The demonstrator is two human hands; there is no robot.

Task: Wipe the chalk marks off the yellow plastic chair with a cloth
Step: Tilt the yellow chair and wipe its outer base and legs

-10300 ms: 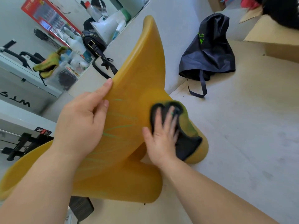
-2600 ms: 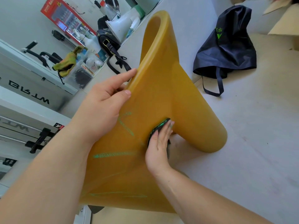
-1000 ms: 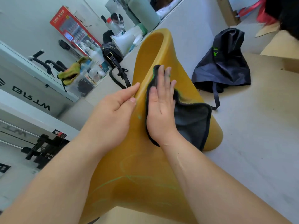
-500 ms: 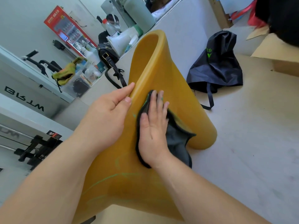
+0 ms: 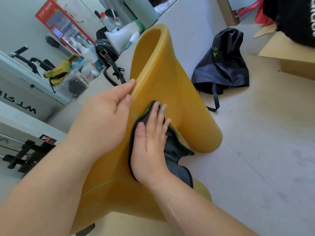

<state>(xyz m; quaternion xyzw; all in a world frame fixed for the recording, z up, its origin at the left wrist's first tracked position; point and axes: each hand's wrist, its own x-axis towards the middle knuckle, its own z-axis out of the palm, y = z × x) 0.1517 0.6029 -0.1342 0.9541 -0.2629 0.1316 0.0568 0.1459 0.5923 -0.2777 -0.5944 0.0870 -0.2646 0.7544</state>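
The yellow plastic chair (image 5: 172,86) lies tipped on a pale surface, its curved shell filling the middle of the view. My left hand (image 5: 105,116) grips the chair's left edge, fingers wrapped over the rim. My right hand (image 5: 150,143) lies flat, pressing a dark cloth (image 5: 175,154) against the shell; the cloth's loose end hangs down to the right. Faint green chalk marks (image 5: 100,185) run across the lower shell, and a small green smear sits beside the cloth's top corner.
A dark drawstring bag (image 5: 221,65) lies right of the chair. A black handbag (image 5: 105,51) and a white megaphone (image 5: 121,38) stand behind it. A cardboard box (image 5: 289,53) is at the far right, shelves with clutter at the left.
My right hand has slid the cloth down the shell from near the upper rim toward the middle. My left hand has kept its hold on the edge.
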